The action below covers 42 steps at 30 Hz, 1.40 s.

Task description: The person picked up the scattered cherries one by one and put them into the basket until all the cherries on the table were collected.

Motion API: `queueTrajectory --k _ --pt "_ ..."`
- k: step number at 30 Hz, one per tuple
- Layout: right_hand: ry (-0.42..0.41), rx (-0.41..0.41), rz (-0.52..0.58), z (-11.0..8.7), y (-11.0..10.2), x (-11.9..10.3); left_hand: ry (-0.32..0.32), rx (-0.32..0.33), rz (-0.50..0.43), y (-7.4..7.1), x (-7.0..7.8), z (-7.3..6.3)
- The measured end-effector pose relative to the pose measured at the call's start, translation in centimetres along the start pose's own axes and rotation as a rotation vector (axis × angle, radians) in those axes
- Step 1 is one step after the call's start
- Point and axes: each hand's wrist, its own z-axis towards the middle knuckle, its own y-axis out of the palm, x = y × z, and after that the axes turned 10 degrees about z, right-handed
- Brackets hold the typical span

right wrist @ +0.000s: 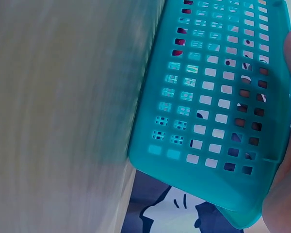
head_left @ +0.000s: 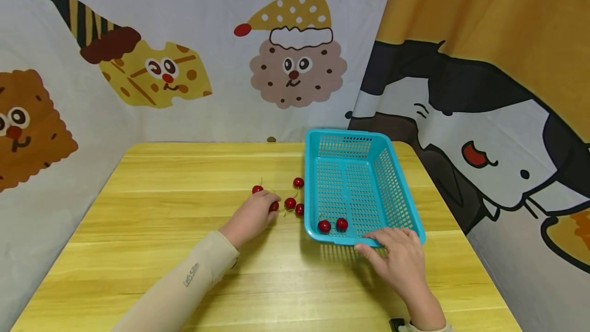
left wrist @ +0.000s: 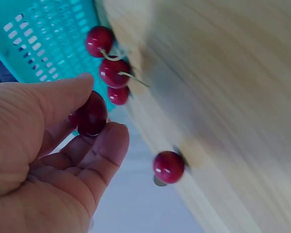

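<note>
My left hand (head_left: pixel 252 218) pinches a dark red cherry (left wrist: pixel 93 114) between thumb and fingertips, just above the table; a bit of red behind it may be a second one. Around that hand lie more cherries: one (head_left: pixel 257 189) beyond it and several, such as this stemmed cherry (head_left: pixel 290 203), by the left side of a blue plastic basket (head_left: pixel 310 178). Inside the basket, two cherries rest in the near left corner, one of them this cherry (head_left: pixel 324 226). My right hand (head_left: pixel 397 260) holds the basket's near rim, thumb outside; its other fingertips are partly hidden behind the rim.
The wooden table (head_left: pixel 152 209) carries the basket at its right side, near the far edge. A white cloth (head_left: pixel 221 122) with cartoon prints hangs behind the table, and a patterned curtain (head_left: pixel 479 81) hangs at the right.
</note>
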Motion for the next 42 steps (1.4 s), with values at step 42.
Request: queueTrajectory --k 42 --pt "0.000 0.003 -0.004 0.1 -0.1 -0.1 0.156 0.111 -0.083 0.7 3.2 0.2"
